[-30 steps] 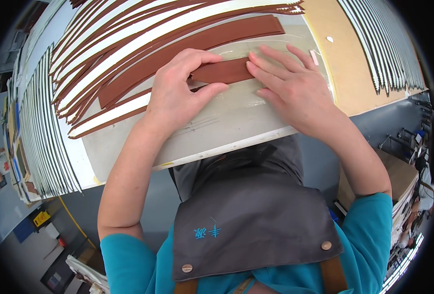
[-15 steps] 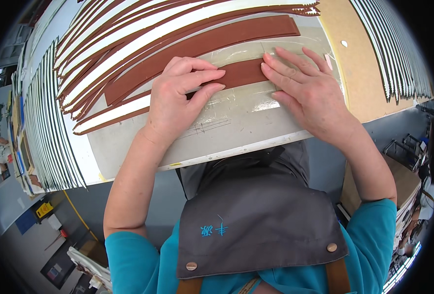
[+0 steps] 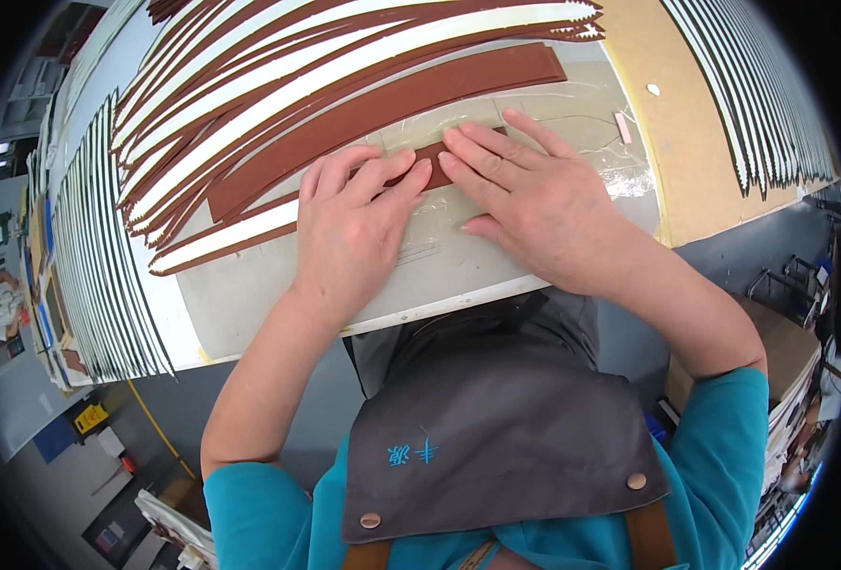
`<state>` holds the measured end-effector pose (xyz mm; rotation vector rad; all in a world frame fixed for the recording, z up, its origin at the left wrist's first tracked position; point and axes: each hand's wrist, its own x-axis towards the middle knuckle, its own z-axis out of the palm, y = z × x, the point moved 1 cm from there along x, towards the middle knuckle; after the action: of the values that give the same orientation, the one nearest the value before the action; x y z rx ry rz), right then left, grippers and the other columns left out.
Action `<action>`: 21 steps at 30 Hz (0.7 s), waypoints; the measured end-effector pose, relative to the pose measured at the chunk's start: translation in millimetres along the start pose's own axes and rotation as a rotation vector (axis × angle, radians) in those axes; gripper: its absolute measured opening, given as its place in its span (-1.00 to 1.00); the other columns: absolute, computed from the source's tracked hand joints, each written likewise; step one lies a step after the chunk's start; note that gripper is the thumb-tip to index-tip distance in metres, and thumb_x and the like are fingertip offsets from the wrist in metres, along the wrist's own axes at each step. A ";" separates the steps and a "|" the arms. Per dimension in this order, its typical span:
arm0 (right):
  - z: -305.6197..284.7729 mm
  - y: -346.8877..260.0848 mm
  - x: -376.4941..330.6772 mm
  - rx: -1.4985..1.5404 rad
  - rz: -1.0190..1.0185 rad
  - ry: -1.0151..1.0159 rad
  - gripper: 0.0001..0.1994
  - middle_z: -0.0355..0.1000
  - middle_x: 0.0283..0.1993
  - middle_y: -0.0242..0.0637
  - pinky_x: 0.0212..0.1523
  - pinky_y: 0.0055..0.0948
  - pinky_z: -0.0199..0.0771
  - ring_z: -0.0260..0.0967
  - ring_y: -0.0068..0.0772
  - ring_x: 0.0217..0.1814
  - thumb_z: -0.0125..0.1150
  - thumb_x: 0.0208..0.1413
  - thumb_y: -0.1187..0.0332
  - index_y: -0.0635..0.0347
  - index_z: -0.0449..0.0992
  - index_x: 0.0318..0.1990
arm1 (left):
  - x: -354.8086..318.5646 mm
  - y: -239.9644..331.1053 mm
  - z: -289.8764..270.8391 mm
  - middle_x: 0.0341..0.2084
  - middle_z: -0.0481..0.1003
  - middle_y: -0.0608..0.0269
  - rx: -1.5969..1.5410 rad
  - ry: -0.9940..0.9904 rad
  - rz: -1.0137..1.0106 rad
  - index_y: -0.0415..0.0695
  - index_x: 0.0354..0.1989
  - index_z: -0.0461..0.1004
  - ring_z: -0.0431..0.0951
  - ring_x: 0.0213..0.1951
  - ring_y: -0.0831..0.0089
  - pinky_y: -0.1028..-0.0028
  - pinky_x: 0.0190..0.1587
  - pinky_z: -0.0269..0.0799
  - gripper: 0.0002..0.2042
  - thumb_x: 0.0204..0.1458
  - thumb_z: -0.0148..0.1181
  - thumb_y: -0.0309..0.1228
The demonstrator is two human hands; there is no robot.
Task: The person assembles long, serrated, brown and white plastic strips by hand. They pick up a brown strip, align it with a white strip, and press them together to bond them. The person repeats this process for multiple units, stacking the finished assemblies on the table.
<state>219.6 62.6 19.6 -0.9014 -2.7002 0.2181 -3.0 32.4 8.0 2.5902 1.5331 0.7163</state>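
Note:
A long brown strip (image 3: pixel 434 161) lies across the grey work mat, and both hands are at it. My left hand (image 3: pixel 349 223) is closed on it, thumb and forefinger pinched at its edge. Beside it my right hand (image 3: pixel 544 199) lies nearly flat, fingertips pressing on the strip and thumb apart, holding nothing. Left of my left hand, a white band with brown edges (image 3: pixel 235 242) extends from under the fingers, its end pointed. How the layers meet under my hands is hidden.
Flat brown strips (image 3: pixel 382 119) lie stacked just beyond my hands. Farther off is a pile of brown-edged white strips (image 3: pixel 344 66). Rows of dark-edged strips lie at left (image 3: pixel 107 256) and right (image 3: pixel 753 104). A small pink piece (image 3: pixel 623 127) sits near the mat's right side.
My right hand has slid left along the strip, close to my left hand, leaving less brown showing between them. My left hand has shifted slightly right and down.

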 end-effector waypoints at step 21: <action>-21.5 24.3 -14.7 -0.109 0.029 0.000 -0.59 0.46 0.32 -0.40 0.45 -0.05 0.19 0.39 -0.28 0.32 0.40 0.09 0.29 0.06 0.61 0.12 | -16.7 -0.3 -6.7 -0.01 0.63 0.38 -0.010 0.043 -0.082 -0.05 -0.02 0.68 0.52 0.10 0.23 0.19 0.22 0.31 -0.72 0.07 0.36 -0.37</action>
<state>251.3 74.0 31.1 -0.9718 -2.7232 0.0778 -12.7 17.2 7.8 2.5039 1.6331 0.7744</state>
